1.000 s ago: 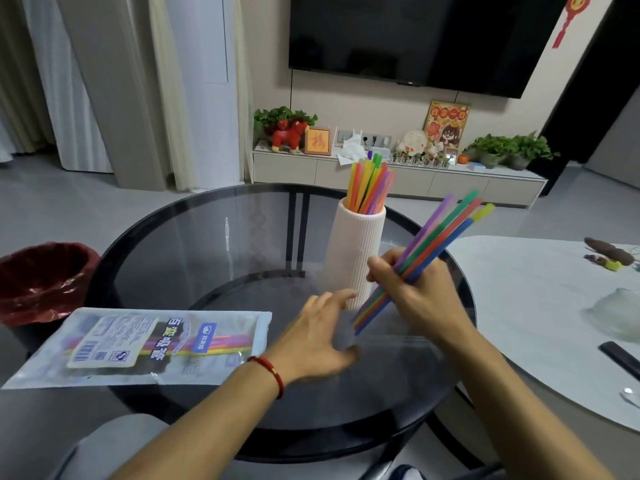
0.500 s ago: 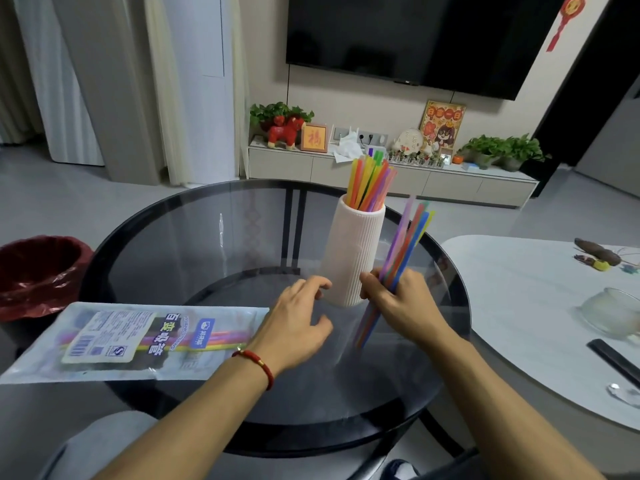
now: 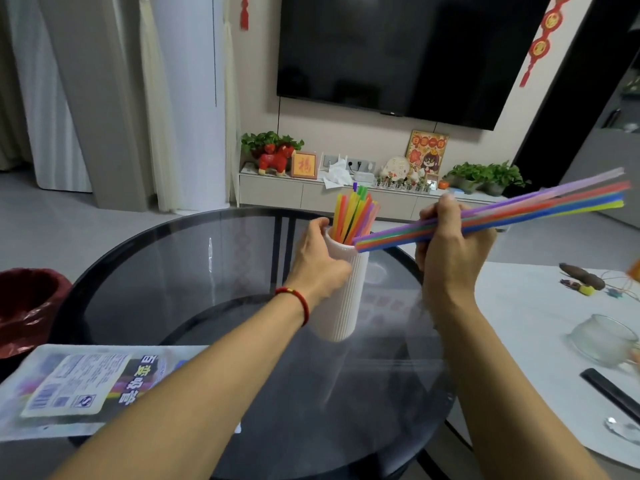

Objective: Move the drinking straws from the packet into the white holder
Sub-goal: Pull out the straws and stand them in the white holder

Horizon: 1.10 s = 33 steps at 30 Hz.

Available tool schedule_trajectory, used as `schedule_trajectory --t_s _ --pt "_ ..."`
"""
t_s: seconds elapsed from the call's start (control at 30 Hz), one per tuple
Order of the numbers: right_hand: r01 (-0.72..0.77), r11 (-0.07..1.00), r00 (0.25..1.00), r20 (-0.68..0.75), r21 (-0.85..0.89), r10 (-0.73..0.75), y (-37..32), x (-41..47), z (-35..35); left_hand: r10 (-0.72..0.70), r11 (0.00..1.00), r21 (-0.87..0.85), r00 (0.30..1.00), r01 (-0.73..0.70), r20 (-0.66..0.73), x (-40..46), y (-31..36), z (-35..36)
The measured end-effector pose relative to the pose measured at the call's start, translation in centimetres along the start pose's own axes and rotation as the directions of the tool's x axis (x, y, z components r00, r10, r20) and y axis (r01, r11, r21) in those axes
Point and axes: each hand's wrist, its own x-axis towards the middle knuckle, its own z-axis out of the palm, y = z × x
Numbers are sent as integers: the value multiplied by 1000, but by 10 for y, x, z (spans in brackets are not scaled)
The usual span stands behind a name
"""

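A white ribbed holder [image 3: 349, 299] stands upright on the round glass table [image 3: 180, 278], with several coloured straws [image 3: 353, 213] sticking out of its top. My left hand [image 3: 317, 261] grips the holder's left side near the rim. My right hand [image 3: 450, 247] is closed on a bundle of coloured straws [image 3: 540, 207] held almost level, its left ends touching the holder's rim and its right ends pointing up to the right. The straw packet [image 3: 76, 386] lies flat at the table's near left edge, partly hidden by my left forearm.
A red-lined bin [image 3: 24, 306] stands left of the table. A white table [image 3: 540, 341] on the right carries a glass bowl [image 3: 602, 337], a dark remote [image 3: 609, 393] and small bits. A TV cabinet with plants runs along the back wall.
My left hand rose from the tabletop and took hold of the holder. My right hand lifted the bundle and swung it from steep to nearly level, ends at the holder's rim.
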Motion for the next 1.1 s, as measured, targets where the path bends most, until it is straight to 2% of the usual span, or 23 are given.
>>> schedule_trajectory --t_s 0.07,0.17,0.3,0.47,0.6,0.73,0.83,0.93,1.0,1.1 --pt "46 997 999 -4 -59 -47 1 7 12 15 1000 -11 999 -14 44 3 0 9" --pt "158 944 987 72 -291 -144 8 10 29 33 999 -9 999 -33 -27 5 -1 16" --pt "245 850 964 214 -466 -161 19 8 49 36 997 75 992 -27 -120 4 -1 19" --pt "329 665 932 345 -670 -113 23 2 59 46 994 100 989 -33 -139 4 -1 17" --pt "273 735 941 330 -621 -71 16 4 59 55 993 110 991 -42 -123 4 -3 14" --pt "270 790 943 318 -550 -101 5 9 56 70 992 114 993 -60 -92 3 -5 12" --pt "319 811 940 274 -491 -205 -5 14 58 95 992 94 993 -89 -67 1 -7 11" --pt "445 814 891 274 -373 -361 -13 18 60 102 993 71 993 -98 -60 -1 -8 11" --pt "493 781 858 361 -382 -365 -11 17 58 93 993 80 994 -88 -60 0 -9 12" --pt "529 716 792 569 -456 -223 2 9 50 76 991 113 993 -66 -88 1 -7 14"
